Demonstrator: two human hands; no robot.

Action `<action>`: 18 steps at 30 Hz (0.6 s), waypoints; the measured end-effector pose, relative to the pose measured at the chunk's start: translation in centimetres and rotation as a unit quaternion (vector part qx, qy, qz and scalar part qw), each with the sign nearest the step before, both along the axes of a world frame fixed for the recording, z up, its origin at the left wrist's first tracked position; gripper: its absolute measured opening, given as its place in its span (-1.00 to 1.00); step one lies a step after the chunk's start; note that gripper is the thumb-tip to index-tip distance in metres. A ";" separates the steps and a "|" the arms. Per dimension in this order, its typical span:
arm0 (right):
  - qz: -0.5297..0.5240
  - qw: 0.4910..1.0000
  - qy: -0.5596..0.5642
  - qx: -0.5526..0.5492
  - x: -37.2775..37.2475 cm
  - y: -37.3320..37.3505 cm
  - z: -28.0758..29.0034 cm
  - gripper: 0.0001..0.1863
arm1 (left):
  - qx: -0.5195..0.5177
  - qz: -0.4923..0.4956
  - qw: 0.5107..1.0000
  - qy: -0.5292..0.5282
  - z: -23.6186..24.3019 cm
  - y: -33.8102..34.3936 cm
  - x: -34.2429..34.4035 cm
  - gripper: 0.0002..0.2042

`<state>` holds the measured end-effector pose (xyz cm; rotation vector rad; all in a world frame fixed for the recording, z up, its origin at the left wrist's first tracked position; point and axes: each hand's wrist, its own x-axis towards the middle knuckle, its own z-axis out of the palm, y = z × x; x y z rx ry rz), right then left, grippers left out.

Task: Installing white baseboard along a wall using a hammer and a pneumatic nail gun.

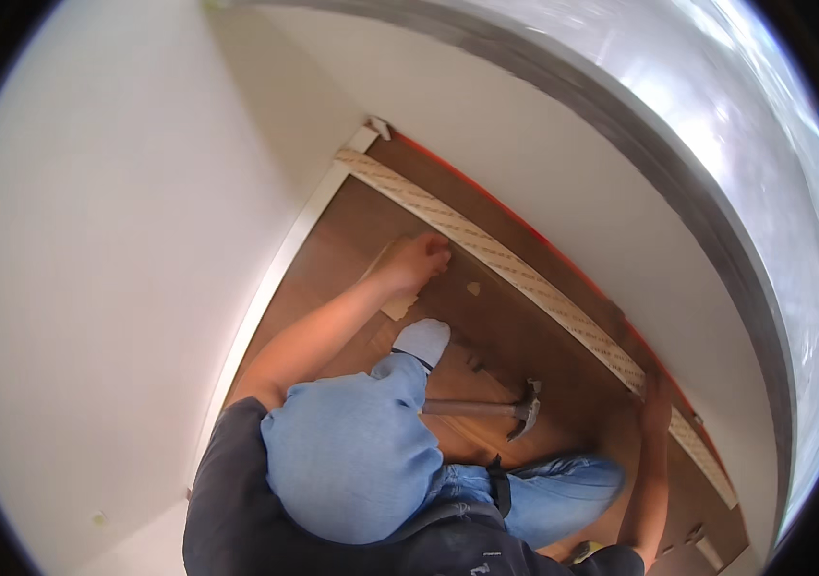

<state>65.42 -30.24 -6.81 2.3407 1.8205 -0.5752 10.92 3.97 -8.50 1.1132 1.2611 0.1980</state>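
Note:
A long board (pixel 496 252), its face covered in pale printed film, lies on the brown wood floor beside the far right wall. My right hand (pixel 656 398) is closed round it toward its near end. Over the floor to the left of the board is my left hand (pixel 417 261), its fingers curled in; whether it holds something small is hidden. Under that wrist lies a torn beige piece (pixel 400 305), perhaps paper or card. A claw hammer (pixel 486 409) rests beside my lap, its head pointing right.
White baseboard (pixel 275 259) runs along the left wall. A red line (pixel 534 230) edges the floor at the right wall, below a bright window (pixel 707 106). My white-socked foot (pixel 424 341) is on the floor. Small scraps (pixel 474 288) lie about.

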 end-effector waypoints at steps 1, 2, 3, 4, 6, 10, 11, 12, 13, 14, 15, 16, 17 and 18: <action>-0.021 0.999 -0.023 -0.039 0.1 0.1 -0.9 -0.27 | 0.017 0.061 0.998 -0.015 -0.1 0.6 -0.7 -0.59; -0.003 0.999 -0.023 -0.035 -0.3 0.5 -1.0 -0.27 | 0.033 0.122 0.992 -0.029 0.0 1.2 -1.4 -0.59; 0.033 0.997 -0.056 -0.039 -0.4 0.5 -0.9 -0.32 | 0.036 0.135 0.990 -0.034 0.3 1.8 -1.5 -0.59; 0.068 0.993 -0.091 -0.043 -0.3 0.4 -0.7 -0.37 | 0.036 0.161 0.986 -0.036 0.6 2.5 -1.5 -0.60; 0.098 0.987 -0.118 -0.048 1.2 -0.1 -1.4 -0.40 | 0.038 0.194 0.979 -0.045 0.3 3.4 -1.9 -0.62; 0.076 0.983 -0.156 -0.055 8.2 -3.1 -3.1 -0.51 | 0.118 0.176 0.974 -0.078 0.0 7.0 -1.2 -0.65; 0.084 0.984 -0.149 -0.051 6.7 -1.9 -3.1 -0.51 | 0.130 0.163 0.976 -0.062 -0.1 7.6 -2.0 -0.64; 0.045 0.994 -0.093 -0.039 5.6 -1.3 -2.3 -0.55 | 0.131 0.170 0.975 -0.060 -0.1 8.0 -2.1 -0.64; 0.005 0.999 -0.035 -0.029 4.2 -0.3 -1.4 -0.58 | 0.151 0.163 0.974 -0.039 -0.1 8.4 -2.3 -0.62; 0.012 0.995 -0.087 -0.039 4.1 0.0 -1.0 -0.59 | 0.172 0.155 0.972 -0.026 -0.1 9.1 -1.9 -0.60; 0.016 0.995 -0.094 -0.037 4.3 0.4 -0.4 -0.59 | 0.173 0.161 0.971 -0.032 -0.1 9.9 -1.5 -0.60; -0.013 0.996 -0.084 -0.020 4.1 0.2 0.1 -0.60 | 0.167 0.146 0.975 -0.015 -0.1 10.8 -1.2 -0.59; -0.040 0.997 -0.071 -0.004 3.4 0.7 0.6 -0.60 | 0.161 0.132 0.978 0.006 -0.3 11.5 -1.0 -0.59; -0.035 0.996 -0.077 -0.003 3.5 0.9 0.9 -0.60 | 0.161 0.138 0.977 0.001 -0.5 12.0 -0.7 -0.59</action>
